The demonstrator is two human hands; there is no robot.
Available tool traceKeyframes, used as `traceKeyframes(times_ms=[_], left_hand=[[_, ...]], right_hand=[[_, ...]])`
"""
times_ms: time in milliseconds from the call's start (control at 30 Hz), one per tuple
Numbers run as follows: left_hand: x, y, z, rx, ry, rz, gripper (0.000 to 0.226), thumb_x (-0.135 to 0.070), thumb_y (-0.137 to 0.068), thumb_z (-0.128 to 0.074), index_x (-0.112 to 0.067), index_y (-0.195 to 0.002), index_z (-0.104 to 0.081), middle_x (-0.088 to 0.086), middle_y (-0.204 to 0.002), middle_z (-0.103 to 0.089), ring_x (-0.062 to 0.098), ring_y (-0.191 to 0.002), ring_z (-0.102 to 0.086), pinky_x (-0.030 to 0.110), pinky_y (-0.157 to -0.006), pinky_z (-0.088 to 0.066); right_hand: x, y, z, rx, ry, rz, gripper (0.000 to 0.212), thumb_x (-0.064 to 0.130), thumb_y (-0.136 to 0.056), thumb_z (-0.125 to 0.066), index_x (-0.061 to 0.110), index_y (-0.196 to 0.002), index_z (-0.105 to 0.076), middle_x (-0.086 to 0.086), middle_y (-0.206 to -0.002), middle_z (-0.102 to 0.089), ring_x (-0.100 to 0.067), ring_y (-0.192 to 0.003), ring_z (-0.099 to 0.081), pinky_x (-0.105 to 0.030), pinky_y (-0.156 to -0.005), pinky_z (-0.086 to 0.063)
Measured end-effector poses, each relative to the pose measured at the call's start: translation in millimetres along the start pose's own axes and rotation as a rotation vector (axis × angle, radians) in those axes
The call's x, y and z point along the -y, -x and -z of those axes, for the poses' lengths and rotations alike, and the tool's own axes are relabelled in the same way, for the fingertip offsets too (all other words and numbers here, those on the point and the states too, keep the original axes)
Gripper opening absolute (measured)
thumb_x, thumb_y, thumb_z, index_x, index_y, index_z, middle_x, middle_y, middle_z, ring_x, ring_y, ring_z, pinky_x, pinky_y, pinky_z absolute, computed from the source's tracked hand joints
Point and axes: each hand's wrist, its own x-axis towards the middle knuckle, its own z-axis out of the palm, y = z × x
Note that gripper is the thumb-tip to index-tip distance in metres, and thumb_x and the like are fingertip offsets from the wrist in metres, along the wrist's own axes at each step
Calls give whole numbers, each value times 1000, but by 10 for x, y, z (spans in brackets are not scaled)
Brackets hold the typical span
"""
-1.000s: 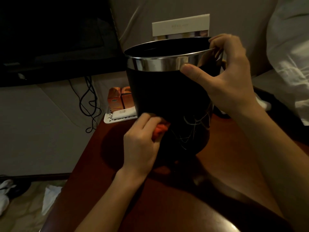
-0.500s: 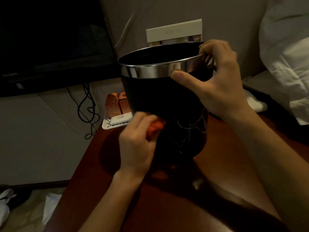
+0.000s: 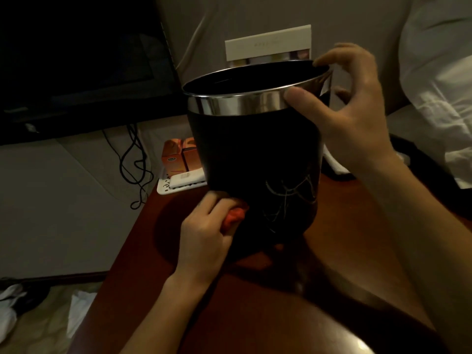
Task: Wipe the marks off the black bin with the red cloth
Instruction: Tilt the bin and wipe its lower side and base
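A black bin (image 3: 255,154) with a shiny metal rim stands on a dark red table (image 3: 255,310). White scribbled marks (image 3: 291,195) show low on its right front. My right hand (image 3: 355,116) grips the rim at the right, thumb on the outside of the metal band and fingers over the edge. My left hand (image 3: 204,231) holds a bunched red cloth (image 3: 233,217) against the bin's lower left wall, left of the marks. Most of the cloth is hidden inside my fist.
Behind the bin lie a white tray (image 3: 163,187) with orange boxes (image 3: 178,157). Black cables (image 3: 132,159) hang at the left below a dark screen (image 3: 76,60). White bedding (image 3: 439,85) is at the right. The table's left edge drops to the floor.
My left hand with the cloth has slid a little down and left along the bin's lower wall. The right hand's fingers have loosened somewhat on the rim; the view shifted slightly.
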Motion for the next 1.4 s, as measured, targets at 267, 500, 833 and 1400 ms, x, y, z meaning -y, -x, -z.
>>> traceKeyframes(times_ms=[267,500,833,1400], left_hand=[[-49,-49,95,-164,3,91,19,-13,-80,-68,-4,-97,-65,0,-92,-59,-4,-85,-53,6,-79,-41],[-67,-2,-4,-136,15,153,20,-1,-76,-78,-5,-91,-64,-3,-90,-53,-8,-83,-51,3,-74,-40],[-261,-169,-110,-237,57,31,21,-6,-79,-71,0,-98,-66,0,-102,-55,-2,-96,-51,8,-85,-43],[-239,-103,-166,-163,174,120,20,-17,-80,-72,-5,-96,-69,-1,-101,-61,-8,-95,-56,7,-82,-44]], right_hand=[[0,-21,4,32,1,22,66,72,-73,-71,22,-110,-48,7,-133,-38,-5,-127,-42,-14,-100,-41],[66,17,-34,-35,-9,39,55,68,-79,-67,21,-105,-55,6,-133,-41,-12,-129,-44,-21,-102,-44],[28,-16,-37,-48,-27,-14,65,78,-75,-64,20,-100,-50,-8,-121,-53,-30,-114,-54,-53,-96,-48],[72,-10,-52,-66,53,5,56,71,-77,-64,21,-98,-49,21,-102,-41,-13,-108,-44,-16,-86,-40]])
